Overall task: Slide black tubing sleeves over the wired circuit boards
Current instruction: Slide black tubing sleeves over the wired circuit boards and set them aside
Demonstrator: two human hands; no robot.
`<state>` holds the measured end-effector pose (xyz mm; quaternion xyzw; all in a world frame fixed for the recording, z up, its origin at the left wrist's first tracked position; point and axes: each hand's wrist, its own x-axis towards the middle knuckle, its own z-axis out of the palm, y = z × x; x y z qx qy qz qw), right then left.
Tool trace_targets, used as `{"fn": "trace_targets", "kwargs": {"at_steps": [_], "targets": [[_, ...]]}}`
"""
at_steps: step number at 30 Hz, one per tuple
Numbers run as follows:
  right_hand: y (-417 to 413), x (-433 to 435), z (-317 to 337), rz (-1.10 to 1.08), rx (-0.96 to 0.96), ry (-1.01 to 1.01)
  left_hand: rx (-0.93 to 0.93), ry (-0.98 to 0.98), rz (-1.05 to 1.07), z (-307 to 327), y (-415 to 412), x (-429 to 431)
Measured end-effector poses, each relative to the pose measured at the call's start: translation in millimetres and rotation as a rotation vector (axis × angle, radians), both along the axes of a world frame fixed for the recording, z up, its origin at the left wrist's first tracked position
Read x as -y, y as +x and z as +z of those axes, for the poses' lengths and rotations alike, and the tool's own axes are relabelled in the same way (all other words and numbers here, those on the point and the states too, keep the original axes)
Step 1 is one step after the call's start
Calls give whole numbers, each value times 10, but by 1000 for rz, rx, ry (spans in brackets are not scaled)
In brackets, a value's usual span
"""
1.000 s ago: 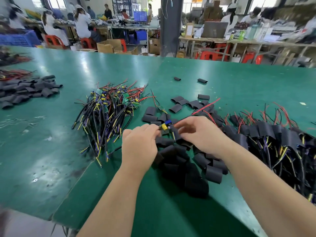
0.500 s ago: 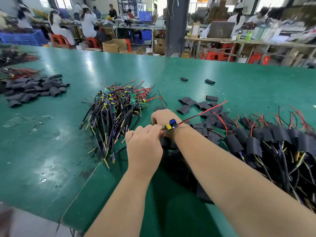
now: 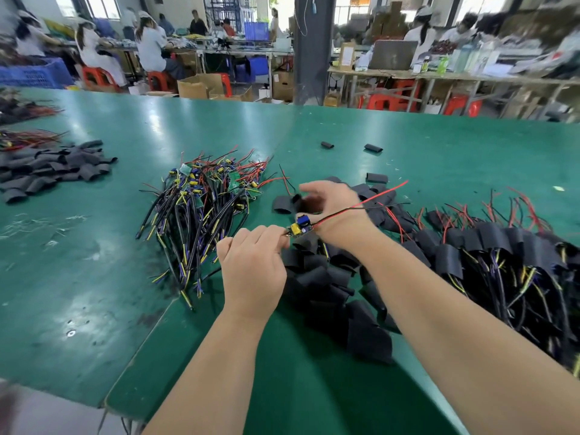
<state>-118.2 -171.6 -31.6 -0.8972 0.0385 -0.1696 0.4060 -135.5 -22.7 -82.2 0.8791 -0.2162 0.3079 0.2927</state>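
Note:
My left hand [image 3: 252, 265] pinches a small wired circuit board [image 3: 298, 228] with yellow and blue parts; its red and black wires trail right across my right wrist. My right hand [image 3: 329, 208] reaches forward past the board. Its thumb and curled fingers close on a black tubing sleeve [image 3: 282, 205] at the far edge of the loose sleeve pile [image 3: 332, 287]; the grip is blurred. Bare wired boards lie in a heap [image 3: 204, 208] to the left. Boards with sleeves on them lie in a heap [image 3: 502, 255] to the right.
The green table [image 3: 94, 277] ends at its front edge near my elbows. Another sleeve pile [image 3: 47, 171] and red wires lie at the far left. Two stray sleeves [image 3: 327, 145] [image 3: 373, 148] lie further back. People work at benches behind.
My right hand left the board and moved forward and left over the sleeve pile to a sleeve. My left hand kept the board, its wires now draped over my right wrist.

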Motion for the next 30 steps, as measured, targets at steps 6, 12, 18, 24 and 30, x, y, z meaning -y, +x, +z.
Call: {"fn": "trace_targets", "kwargs": {"at_steps": [6, 12, 18, 24, 30], "targets": [[-759, 443, -75, -143, 92, 782, 35, -15, -63, -19, -5, 12], [-1148, 659, -155, -199, 337, 1522, 52, -33, -72, -18, -6, 2], [-1223, 706, -26, -124, 499, 1641, 57, -17, -170, -7, -60, 32], [-1277, 693, 45, 4, 484, 1525, 33, -48, -190, 8, -85, 46], [-1320, 712, 67, 125, 433, 1406, 31, -82, -211, 3, -91, 41]]}}
